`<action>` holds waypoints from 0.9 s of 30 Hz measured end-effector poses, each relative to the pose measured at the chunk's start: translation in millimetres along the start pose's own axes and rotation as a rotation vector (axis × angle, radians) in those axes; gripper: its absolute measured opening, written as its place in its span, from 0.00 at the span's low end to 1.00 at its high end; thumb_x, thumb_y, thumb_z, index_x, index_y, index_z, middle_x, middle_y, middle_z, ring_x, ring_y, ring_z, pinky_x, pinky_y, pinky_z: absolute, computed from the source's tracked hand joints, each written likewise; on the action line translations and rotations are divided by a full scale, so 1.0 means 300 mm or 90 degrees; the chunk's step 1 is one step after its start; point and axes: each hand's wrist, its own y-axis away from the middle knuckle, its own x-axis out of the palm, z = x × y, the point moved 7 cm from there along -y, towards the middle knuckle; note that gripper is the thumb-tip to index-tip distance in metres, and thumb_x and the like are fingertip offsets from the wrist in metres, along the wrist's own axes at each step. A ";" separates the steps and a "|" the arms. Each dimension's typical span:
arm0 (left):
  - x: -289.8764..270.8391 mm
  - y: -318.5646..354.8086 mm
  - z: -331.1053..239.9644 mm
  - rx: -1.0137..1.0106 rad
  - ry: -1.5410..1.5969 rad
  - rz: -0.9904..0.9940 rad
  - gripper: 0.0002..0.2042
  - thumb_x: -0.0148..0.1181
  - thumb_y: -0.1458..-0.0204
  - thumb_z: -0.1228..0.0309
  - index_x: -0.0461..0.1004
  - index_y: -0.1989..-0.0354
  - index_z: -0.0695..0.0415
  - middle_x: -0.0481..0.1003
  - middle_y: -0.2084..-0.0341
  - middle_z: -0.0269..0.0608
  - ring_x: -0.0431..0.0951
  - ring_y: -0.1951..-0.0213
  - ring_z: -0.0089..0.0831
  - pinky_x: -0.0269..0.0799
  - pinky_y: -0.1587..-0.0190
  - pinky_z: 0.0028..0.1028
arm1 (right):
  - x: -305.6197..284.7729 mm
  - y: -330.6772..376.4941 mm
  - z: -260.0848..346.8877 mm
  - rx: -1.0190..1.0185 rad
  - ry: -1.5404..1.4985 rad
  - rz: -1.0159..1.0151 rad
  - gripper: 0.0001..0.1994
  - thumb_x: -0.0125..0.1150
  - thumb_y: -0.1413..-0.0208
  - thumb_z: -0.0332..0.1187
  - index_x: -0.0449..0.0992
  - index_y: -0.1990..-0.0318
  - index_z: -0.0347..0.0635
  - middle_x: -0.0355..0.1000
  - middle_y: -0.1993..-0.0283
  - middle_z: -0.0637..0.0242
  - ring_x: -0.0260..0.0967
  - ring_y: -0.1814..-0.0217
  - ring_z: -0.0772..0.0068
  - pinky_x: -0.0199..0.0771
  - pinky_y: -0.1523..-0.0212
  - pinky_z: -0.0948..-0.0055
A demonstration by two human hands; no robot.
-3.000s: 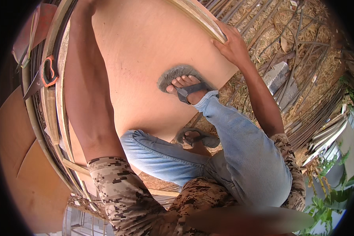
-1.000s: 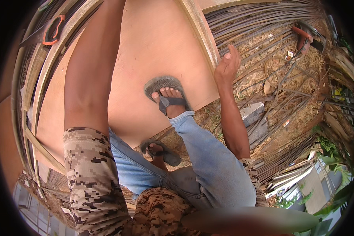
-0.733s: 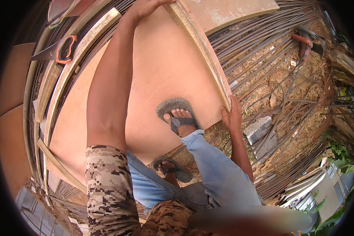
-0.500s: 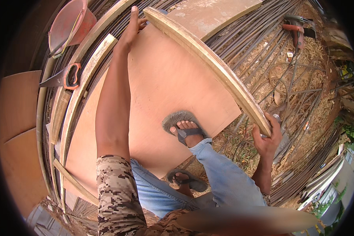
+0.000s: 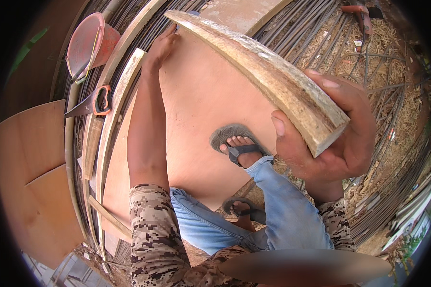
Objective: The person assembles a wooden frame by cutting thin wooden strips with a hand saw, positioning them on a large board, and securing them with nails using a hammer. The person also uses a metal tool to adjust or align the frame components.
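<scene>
A long wooden batten (image 5: 258, 64) slants across the view, its near right end lifted close to me. My right hand (image 5: 340, 129) grips that end, thumb on one side and fingers around the other. My left hand (image 5: 160, 50) lies at the far left edge of the plywood sheet (image 5: 201, 91), fingers stretched toward the batten's far end. Whether those fingertips touch the batten I cannot tell. The sheet lies flat beneath, and my sandalled foot (image 5: 244, 150) stands on it.
On the left are a handsaw (image 5: 93, 103), a reddish bucket (image 5: 93, 43), wooden strips (image 5: 112, 107) and brown boards (image 5: 38, 143). Steel rods (image 5: 316, 31) spread across the far side and right. An orange-handled tool (image 5: 364, 19) lies at the far right.
My right hand has raised the batten's near end toward me. My left hand has lowered its fingers toward the sheet's edge. The whole view has shifted slightly.
</scene>
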 end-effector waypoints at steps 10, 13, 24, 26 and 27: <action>-0.013 -0.042 0.039 0.051 -0.004 -0.008 0.30 0.54 0.41 0.65 0.63 0.27 0.45 0.64 0.29 0.44 0.65 0.31 0.38 0.57 0.30 0.31 | -0.005 0.014 -0.024 0.061 -0.013 -0.021 0.32 0.75 0.55 0.21 0.66 0.41 0.28 0.76 0.50 0.43 0.78 0.47 0.58 0.82 0.46 0.67; -0.011 -0.044 0.046 0.043 0.033 0.010 0.30 0.54 0.41 0.66 0.64 0.27 0.45 0.64 0.29 0.44 0.65 0.31 0.37 0.56 0.30 0.30 | -0.007 0.004 -0.022 0.068 -0.005 -0.012 0.33 0.75 0.54 0.21 0.66 0.40 0.28 0.76 0.49 0.43 0.78 0.46 0.58 0.83 0.46 0.67; -0.013 -0.023 0.027 0.078 0.075 0.009 0.31 0.55 0.42 0.66 0.63 0.27 0.51 0.64 0.29 0.41 0.64 0.30 0.35 0.54 0.29 0.29 | -0.001 0.007 -0.028 0.041 -0.059 -0.052 0.34 0.76 0.56 0.21 0.66 0.40 0.28 0.77 0.49 0.45 0.80 0.50 0.59 0.84 0.49 0.69; -0.013 -0.011 0.008 0.087 0.046 -0.005 0.31 0.55 0.42 0.67 0.62 0.27 0.51 0.64 0.29 0.41 0.64 0.30 0.35 0.54 0.29 0.29 | 0.003 -0.014 -0.010 0.040 -0.067 -0.066 0.34 0.76 0.56 0.21 0.66 0.40 0.28 0.77 0.50 0.45 0.80 0.50 0.60 0.84 0.49 0.70; -0.013 -0.005 -0.003 0.098 0.010 -0.018 0.32 0.54 0.43 0.67 0.62 0.27 0.51 0.64 0.29 0.42 0.63 0.29 0.35 0.53 0.29 0.29 | 0.003 -0.026 0.003 0.043 -0.057 -0.067 0.34 0.76 0.56 0.21 0.65 0.40 0.28 0.77 0.50 0.46 0.80 0.50 0.60 0.84 0.49 0.70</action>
